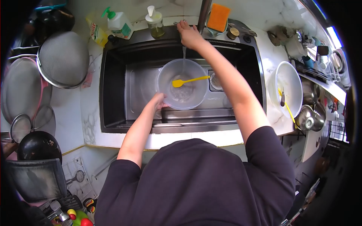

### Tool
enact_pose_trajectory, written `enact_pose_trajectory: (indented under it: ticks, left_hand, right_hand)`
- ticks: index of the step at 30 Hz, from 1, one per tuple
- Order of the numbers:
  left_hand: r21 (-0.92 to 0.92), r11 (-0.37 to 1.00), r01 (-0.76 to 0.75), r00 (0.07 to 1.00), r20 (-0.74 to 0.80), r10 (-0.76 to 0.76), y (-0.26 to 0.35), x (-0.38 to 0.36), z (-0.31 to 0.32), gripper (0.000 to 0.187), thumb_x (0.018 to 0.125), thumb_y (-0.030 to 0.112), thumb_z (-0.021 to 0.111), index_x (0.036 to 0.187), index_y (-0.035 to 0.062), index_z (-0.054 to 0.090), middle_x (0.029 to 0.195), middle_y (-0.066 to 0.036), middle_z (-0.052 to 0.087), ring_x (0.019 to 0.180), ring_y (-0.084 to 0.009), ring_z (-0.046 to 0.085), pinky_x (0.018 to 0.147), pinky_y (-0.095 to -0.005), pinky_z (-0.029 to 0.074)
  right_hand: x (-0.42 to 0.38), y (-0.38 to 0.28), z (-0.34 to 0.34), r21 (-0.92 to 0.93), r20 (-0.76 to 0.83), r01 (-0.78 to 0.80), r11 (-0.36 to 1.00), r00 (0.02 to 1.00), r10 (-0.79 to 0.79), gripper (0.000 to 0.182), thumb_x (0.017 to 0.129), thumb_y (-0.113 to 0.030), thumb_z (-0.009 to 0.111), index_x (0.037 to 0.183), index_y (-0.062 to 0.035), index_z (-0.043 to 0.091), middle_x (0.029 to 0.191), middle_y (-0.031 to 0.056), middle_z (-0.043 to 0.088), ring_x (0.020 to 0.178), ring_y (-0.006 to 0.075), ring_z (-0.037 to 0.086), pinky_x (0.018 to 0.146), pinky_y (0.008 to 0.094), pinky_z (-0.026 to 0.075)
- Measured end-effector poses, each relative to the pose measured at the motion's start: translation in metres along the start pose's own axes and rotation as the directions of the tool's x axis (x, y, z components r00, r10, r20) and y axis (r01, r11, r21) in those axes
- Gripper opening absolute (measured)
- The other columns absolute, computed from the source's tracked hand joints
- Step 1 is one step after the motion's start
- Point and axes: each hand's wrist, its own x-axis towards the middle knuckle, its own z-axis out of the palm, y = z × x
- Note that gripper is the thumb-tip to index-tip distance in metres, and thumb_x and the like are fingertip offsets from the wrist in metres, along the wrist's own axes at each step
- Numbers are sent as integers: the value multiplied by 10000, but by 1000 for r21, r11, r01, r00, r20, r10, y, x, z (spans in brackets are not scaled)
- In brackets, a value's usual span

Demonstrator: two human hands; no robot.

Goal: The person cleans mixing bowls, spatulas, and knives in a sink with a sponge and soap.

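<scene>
A translucent plastic bowl (pixel 164 77) sits in the dark sink (pixel 137 84), with some water in its bottom. My left hand (pixel 160 101) is closed on the bowl's lower left side, its fingers partly hidden beneath. Across the bowl lies a yellow spatula (pixel 192 79), blade inside and handle end over the right rim. At the sink's back edge, my right hand (pixel 189 35) is closed over the faucet, which it mostly hides. A thin stream of water (pixel 184 54) falls from below that hand into the bowl.
Behind the sink stand a green-topped pump bottle (pixel 120 25), a clear dispenser (pixel 155 24) and an orange sponge (pixel 218 17). A second bowl (pixel 289 75) with yellow-handled utensils is on the right counter. Strainers (pixel 64 58) and pans hang at left. The drain (pixel 215 81) lies right of the bowl.
</scene>
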Motion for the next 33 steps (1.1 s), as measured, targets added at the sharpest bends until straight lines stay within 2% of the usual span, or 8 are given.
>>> enact_pose_trajectory:
  ticks: [4,7,10,12,18,21,29,33]
  left_hand:
    - [53,998,-45,999,13,45,-1,-1,0,357,791,27,357,1136,-60,338,1035,-211,507,912,-315,559,701,-398,527]
    - [40,999,-15,998,63,13,-3,5,-4,357,784,30,347,1127,-67,347,1033,-215,505,912,-308,560,706,-379,527]
    - [8,1000,-17,996,92,17,-4,7,-6,350,777,29,345,1107,-88,336,1027,-224,491,859,-316,578,657,-391,540]
    - [14,999,-32,997,76,31,-4,5,-5,340,778,28,344,1091,-104,339,1004,-231,494,858,-314,578,663,-385,542]
    - [14,1000,-23,999,45,22,-5,2,-2,332,780,16,338,1092,-99,343,998,-215,500,856,-316,576,680,-372,539]
    - [-16,999,-32,998,52,33,-5,0,-3,330,783,14,339,1094,-96,345,1006,-212,498,866,-313,572,693,-378,535]
    - [-36,999,-38,992,116,42,-6,4,-6,357,777,-7,332,1124,-92,333,1060,-221,479,918,-310,556,715,-378,528]
    - [1,997,-74,995,63,74,-3,-2,-2,367,773,-11,335,1129,-99,329,1060,-218,480,902,-309,564,699,-370,534]
  right_hand:
    - [-69,-21,7,646,-468,133,752,847,252,352,706,-57,519,1048,23,525,1074,158,541,999,302,514,814,410,422]
    - [-134,-24,-7,976,124,-206,66,781,612,244,735,-116,560,943,13,563,931,109,596,864,244,570,705,349,462]
    - [-193,-2,-20,782,519,5,-623,548,656,394,761,-210,564,1086,-6,476,1012,116,548,901,227,539,713,338,459]
    - [-228,20,-35,773,510,120,-623,467,723,687,749,-317,567,1265,19,265,1230,229,382,1044,295,472,823,398,413]
    - [-282,69,-98,642,638,482,-596,94,764,889,682,-304,650,1296,21,96,1264,269,225,1071,333,426,916,432,373]
    - [-312,99,-95,646,515,494,-582,281,810,811,668,-359,670,1232,7,216,1216,280,261,1047,352,448,862,422,426]
    - [-303,99,-94,631,522,474,-614,326,788,607,726,-238,655,1161,17,317,1155,277,357,1018,338,483,814,386,473]
    - [-277,72,-75,723,530,78,-686,573,624,376,789,-156,561,1087,45,453,1043,191,536,954,275,543,789,332,477]
